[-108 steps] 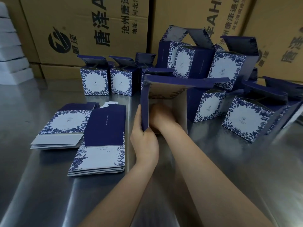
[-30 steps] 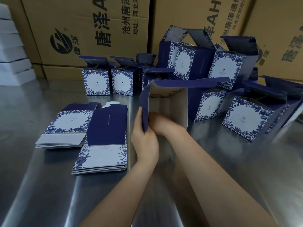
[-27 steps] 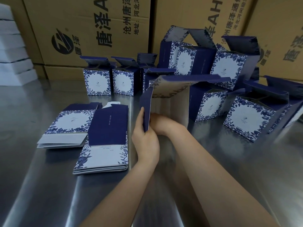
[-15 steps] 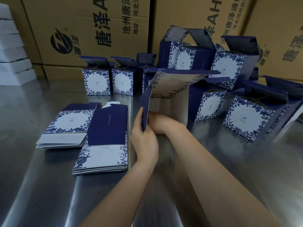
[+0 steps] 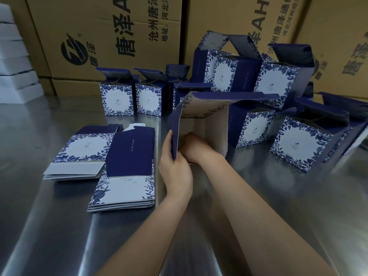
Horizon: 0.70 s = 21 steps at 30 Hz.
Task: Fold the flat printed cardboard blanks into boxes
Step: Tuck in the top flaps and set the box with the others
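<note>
A half-formed blue-and-white box [image 5: 211,124] lies on its side on the steel table [image 5: 59,226], its open mouth facing me. My left hand [image 5: 175,168] grips its left wall, thumb inside and fingers flat on the dark blue outside. My right hand [image 5: 196,147] reaches inside the box; its fingers are hidden in there. Two stacks of flat blanks lie to the left: a near stack [image 5: 127,176] and a far stack [image 5: 83,154].
Several folded boxes with raised lids stand behind and to the right, such as one at back left [image 5: 117,100] and a tilted one on the right [image 5: 300,144]. Large brown cartons [image 5: 111,36] wall off the back. White foam slabs [image 5: 14,62] are piled at far left.
The box's top flap lifted and tilted for a moment, then settled flat again. Both hands stay at the box, my right hand slightly deeper in it.
</note>
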{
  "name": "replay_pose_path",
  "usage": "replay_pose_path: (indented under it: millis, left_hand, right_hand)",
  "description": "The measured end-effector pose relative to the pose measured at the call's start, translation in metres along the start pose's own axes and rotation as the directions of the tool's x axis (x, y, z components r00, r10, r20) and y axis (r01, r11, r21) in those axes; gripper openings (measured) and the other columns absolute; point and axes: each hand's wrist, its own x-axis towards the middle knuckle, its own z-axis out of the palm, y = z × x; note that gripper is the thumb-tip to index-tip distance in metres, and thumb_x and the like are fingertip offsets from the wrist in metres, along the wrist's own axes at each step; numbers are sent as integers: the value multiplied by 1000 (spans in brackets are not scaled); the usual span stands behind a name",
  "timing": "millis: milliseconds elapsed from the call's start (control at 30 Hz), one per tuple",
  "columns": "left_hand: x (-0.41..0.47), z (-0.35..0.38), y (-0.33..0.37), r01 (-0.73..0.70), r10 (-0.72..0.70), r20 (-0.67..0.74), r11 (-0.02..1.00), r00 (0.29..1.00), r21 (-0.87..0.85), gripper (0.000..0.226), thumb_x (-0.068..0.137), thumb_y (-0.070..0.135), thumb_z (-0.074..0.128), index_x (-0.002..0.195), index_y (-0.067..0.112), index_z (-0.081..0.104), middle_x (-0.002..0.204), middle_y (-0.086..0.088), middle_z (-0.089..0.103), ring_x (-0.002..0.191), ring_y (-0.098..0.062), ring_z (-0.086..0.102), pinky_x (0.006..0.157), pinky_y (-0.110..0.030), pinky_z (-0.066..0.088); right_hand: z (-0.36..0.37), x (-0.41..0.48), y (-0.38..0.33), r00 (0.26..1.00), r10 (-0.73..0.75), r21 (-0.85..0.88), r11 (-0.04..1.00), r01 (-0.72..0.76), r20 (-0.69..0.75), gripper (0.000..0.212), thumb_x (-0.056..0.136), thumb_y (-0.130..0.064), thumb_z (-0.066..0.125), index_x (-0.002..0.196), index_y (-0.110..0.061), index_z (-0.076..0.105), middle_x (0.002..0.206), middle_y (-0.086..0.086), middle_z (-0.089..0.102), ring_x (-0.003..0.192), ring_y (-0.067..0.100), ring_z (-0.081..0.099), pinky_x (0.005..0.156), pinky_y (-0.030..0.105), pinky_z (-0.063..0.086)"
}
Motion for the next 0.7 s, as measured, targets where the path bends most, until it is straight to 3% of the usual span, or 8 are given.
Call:
replay_pose_path:
  millis: [100,200,267,333,467,567,633,700]
  left_hand:
    - [0,1,-1,3,-3,1,1000,1000,9,58,93,-9,37,139,19,55,136,4,60,127,-10,53,104,-18,40]
    - [2,1,-1,-3,2,22,999,1000,36,55,96,-4,38,143,22,51,140,8,56,129,-8,49,96,-5,38]
    - [3,-1,0,-22,19,39,998,999,65,54,99,1,39,147,25,45,144,9,52,132,-9,47,102,-12,38]
    - [4,-2,1,-42,38,41,994,998,99,58,99,3,40,151,28,37,147,7,49,135,-10,44,111,-27,35]
    - [8,-4,4,-38,35,24,990,999,136,58,100,11,46,152,32,30,139,5,55,128,-15,50,109,-37,39]
    - [11,-6,6,-34,30,31,988,999,153,59,98,22,53,151,33,29,136,2,57,126,-18,52,104,-37,42]
    - [12,-7,10,-43,37,40,986,999,161,58,97,27,54,150,34,30,136,1,56,127,-19,52,104,-40,42]
    - [12,-7,14,-62,56,36,984,998,170,57,96,32,51,150,34,33,135,4,56,127,-18,51,106,-44,41]
  right_hand:
    - [-2,2,-4,998,-5,-25,1000,7,70,38,104,-25,31,124,-7,58,133,16,58,122,32,51,93,31,37]
    - [-2,0,-2,999,-15,-53,998,17,46,33,103,-26,36,113,-9,62,124,15,62,112,30,57,90,32,41]
    - [-4,-6,-2,998,27,60,998,-24,-51,25,102,-30,41,96,-15,61,112,10,66,93,25,58,77,30,42]
    - [-7,-13,-4,987,86,178,982,-60,-139,22,102,-28,44,98,-16,62,110,10,66,82,20,52,73,29,39]
    - [-13,-38,-14,908,195,443,896,-12,-370,29,96,-11,46,116,-7,65,114,14,68,98,30,63,80,32,48]
    - [-10,-61,-24,768,117,423,880,213,-630,34,91,-2,46,115,-7,68,114,11,69,105,26,63,92,33,49]
    - [-11,-75,-29,589,51,340,855,391,-806,34,86,4,47,108,-3,72,105,9,72,99,21,66,90,30,51]
    - [-16,-84,-27,366,-11,206,811,548,-931,30,81,8,45,89,2,74,86,11,73,81,22,68,74,29,54]
